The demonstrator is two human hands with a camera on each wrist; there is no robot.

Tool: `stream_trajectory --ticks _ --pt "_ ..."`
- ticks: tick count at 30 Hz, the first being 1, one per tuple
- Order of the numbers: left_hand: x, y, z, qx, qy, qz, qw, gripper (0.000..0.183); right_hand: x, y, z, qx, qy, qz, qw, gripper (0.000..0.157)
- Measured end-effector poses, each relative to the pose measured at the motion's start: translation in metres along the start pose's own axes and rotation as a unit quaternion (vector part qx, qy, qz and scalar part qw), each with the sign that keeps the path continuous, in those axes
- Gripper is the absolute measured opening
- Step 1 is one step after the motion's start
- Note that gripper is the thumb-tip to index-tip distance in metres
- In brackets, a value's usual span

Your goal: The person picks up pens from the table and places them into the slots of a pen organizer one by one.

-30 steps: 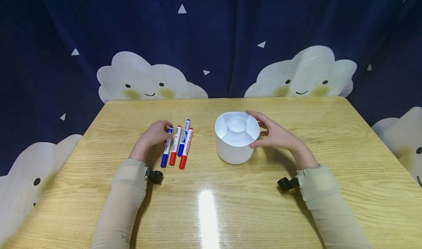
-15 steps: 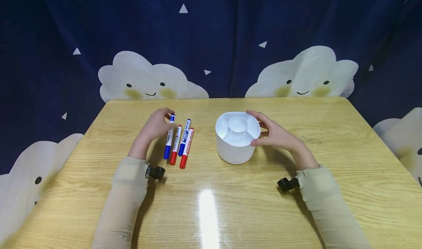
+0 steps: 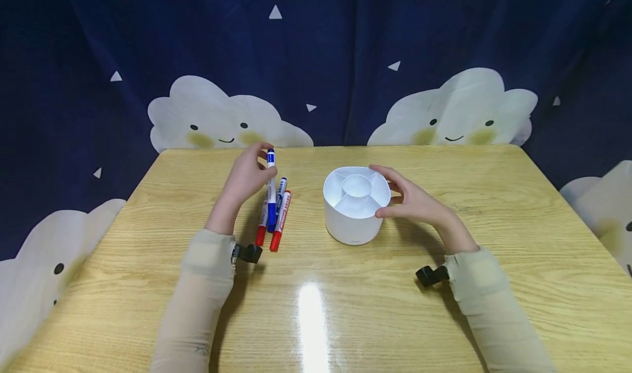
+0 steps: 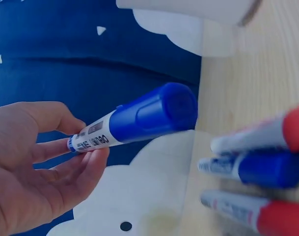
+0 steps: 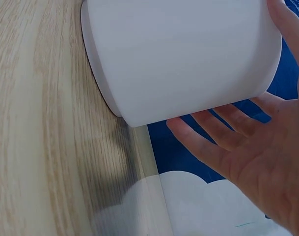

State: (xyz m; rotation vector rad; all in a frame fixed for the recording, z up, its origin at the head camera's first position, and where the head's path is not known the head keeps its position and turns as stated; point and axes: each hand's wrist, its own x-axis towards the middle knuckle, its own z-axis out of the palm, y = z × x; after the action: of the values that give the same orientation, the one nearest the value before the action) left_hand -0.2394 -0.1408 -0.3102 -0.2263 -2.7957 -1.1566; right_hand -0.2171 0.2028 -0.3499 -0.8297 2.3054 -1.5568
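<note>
In the head view my left hand (image 3: 249,173) pinches a blue-capped whiteboard marker (image 3: 271,200) near its end, thumb against fingers. The left wrist view shows this marker (image 4: 139,115) raised off the table, its blue cap pointing away from the palm. Beneath it lie a blue marker (image 4: 272,168) and two red markers (image 4: 235,209), side by side. A round white pen holder (image 3: 353,227) with several compartments stands upright to their right. My right hand (image 3: 415,197) grips its right side, thumb at the near rim and fingers behind. Its smooth wall (image 5: 183,59) fills much of the right wrist view.
The wooden table (image 3: 395,318) ends at a dark blue curtain (image 3: 316,49) with printed clouds. A black wrist camera (image 3: 248,253) sits on the left sleeve, another camera (image 3: 431,276) on the right one.
My left hand has lifted the blue marker from the left end of the row and moved it away from me and rightward, over the others. The right hand and pen holder have stayed put.
</note>
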Motion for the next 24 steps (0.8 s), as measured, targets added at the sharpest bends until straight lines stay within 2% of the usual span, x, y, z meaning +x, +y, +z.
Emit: stream_trajectory --ticks 6,13,19,24 --pt "0.002 0.012 0.003 -0.050 0.051 0.021 0.9972 0.047 0.000 0.000 0.000 0.000 0.001 0.003 1.000 0.089" --pt "0.006 0.024 0.007 -0.107 0.107 0.045 0.9875 0.047 0.000 0.000 0.000 -0.001 0.004 0.005 1.000 0.088" --pt "0.009 0.034 0.012 -0.150 0.148 0.070 0.9750 0.046 0.000 0.001 0.000 0.002 0.004 0.004 1.000 0.088" --pt "0.011 0.042 0.016 -0.184 0.183 0.104 0.9601 0.046 -0.001 0.001 0.000 0.001 0.003 0.004 1.000 0.088"
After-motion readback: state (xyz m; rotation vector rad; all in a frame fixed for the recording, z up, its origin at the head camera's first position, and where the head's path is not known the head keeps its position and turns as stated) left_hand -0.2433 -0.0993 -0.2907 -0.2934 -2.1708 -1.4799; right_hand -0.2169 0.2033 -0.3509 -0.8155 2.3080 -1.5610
